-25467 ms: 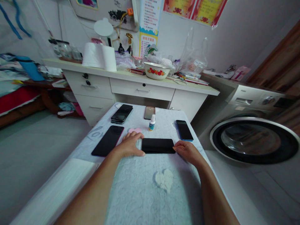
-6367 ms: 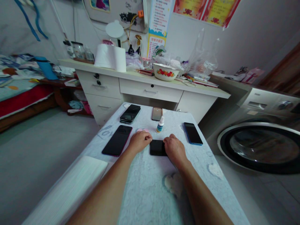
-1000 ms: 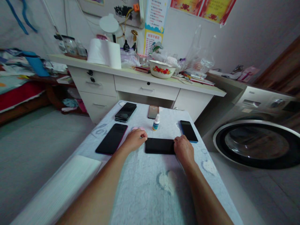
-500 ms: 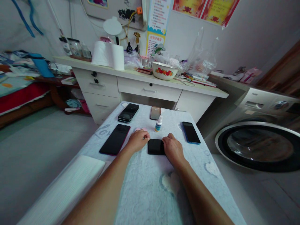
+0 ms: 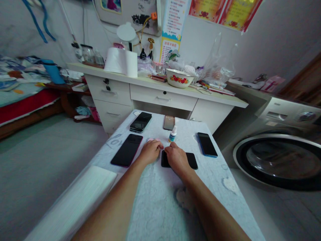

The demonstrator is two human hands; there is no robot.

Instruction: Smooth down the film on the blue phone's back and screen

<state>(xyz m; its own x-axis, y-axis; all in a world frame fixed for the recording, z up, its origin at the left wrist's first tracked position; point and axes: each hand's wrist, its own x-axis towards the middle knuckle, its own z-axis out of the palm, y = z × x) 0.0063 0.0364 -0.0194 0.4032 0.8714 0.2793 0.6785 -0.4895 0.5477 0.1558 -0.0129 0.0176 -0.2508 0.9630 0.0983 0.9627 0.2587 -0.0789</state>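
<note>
A black smartphone point(image 5: 192, 161) lies flat and crosswise on the cloth-covered table. Over its left part is my right hand point(image 5: 177, 158), fingers bunched together and pointing down at the screen; whatever they pinch is hidden. Just left of the phone, my left hand point(image 5: 151, 151) rests on the cloth with curled fingers, and I cannot see what is in them. A bit of something pink point(image 5: 153, 139) shows behind its knuckles. Beyond both hands stands a small white bottle point(image 5: 172, 135) with a blue and yellow label.
A large dark phone point(image 5: 127, 150) and a phone stack point(image 5: 141, 122) lie to the left. A blue-edged phone point(image 5: 207, 144) lies right, a brownish case-like piece point(image 5: 169, 123) at the back. White sheets point(image 5: 75, 201) sit front left. A desk point(image 5: 147, 90) and washing machine point(image 5: 271, 134) stand beyond.
My right hand has moved from the phone's right end to its left part, closer to my left hand. The phone's right end now shows. The whole view has shifted slightly.
</note>
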